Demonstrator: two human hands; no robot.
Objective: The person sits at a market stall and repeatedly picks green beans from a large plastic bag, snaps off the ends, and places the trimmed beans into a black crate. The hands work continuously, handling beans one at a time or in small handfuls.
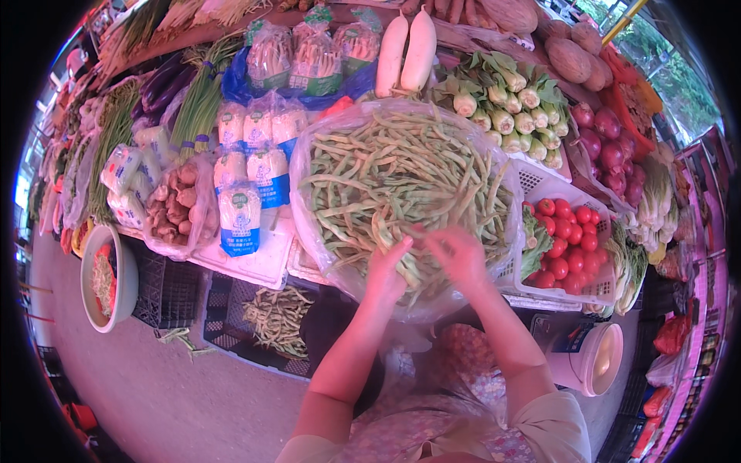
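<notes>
Hands, left (386, 270) and right (457, 253), dig into green beans (401, 170).

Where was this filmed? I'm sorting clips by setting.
Most likely a vegetable stall at a market. Both hands, left hand and right hand, dig into a big bag of green beans, with a crate of tomatoes, white radishes and bagged mushrooms laid out around it.

Two white radishes (405, 52), two white buckets (590, 356), three bagged mushroom packs (312, 54).
</notes>
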